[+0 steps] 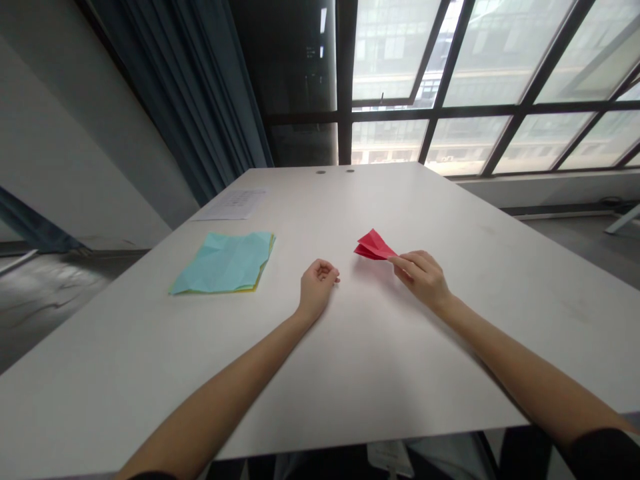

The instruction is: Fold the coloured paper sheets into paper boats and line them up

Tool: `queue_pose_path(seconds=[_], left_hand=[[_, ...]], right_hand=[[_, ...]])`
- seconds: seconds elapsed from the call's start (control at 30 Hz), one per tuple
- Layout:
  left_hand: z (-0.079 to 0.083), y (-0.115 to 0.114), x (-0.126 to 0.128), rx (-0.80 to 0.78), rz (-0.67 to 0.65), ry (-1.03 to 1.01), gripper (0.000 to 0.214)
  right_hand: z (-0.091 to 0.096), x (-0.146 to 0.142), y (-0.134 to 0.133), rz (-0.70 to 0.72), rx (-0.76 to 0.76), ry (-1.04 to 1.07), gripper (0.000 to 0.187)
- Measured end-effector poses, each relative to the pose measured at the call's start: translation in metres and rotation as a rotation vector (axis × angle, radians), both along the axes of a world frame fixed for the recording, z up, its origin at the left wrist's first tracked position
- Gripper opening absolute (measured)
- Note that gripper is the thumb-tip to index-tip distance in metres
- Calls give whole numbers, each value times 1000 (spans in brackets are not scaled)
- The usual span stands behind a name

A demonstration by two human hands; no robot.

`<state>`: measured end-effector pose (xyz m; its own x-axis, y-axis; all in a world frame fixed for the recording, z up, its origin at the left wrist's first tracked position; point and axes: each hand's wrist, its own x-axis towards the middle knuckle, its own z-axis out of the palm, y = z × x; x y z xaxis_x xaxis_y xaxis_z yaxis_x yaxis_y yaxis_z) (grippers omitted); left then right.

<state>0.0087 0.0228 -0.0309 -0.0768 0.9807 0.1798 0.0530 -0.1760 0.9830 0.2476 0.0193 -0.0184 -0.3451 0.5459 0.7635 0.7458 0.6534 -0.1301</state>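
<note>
A piece of folded red paper (374, 245) is pinched at its narrow right end by my right hand (421, 275). Its wider end fans out toward the left, showing several layers, and it is held a little above the white table (350, 373). My left hand (318, 285) rests on the table to the left of the red paper, apart from it. The fingers of that hand are curled in, and nothing shows between them. Further left lies a stack of creased paper sheets (227, 261), light blue on top with yellow edges showing underneath.
A printed white sheet (231, 205) lies near the table's left edge, behind the coloured stack. Two round grommets (321, 173) sit at the far edge. Beyond the table are a blue curtain (195, 87) and large framed windows (480, 73).
</note>
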Motion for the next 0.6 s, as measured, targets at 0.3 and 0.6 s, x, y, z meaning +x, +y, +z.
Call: queue_pose_path(seconds=[0.3,0.6], left_hand=[[1,-7,-4,288,36,742,8],[-2,-2,-8,299,-2,1062,14]], right_hand=[[-7,-28,-8,326,-134,-385,23],[-6,-32,-11,371,-412,-281,22]])
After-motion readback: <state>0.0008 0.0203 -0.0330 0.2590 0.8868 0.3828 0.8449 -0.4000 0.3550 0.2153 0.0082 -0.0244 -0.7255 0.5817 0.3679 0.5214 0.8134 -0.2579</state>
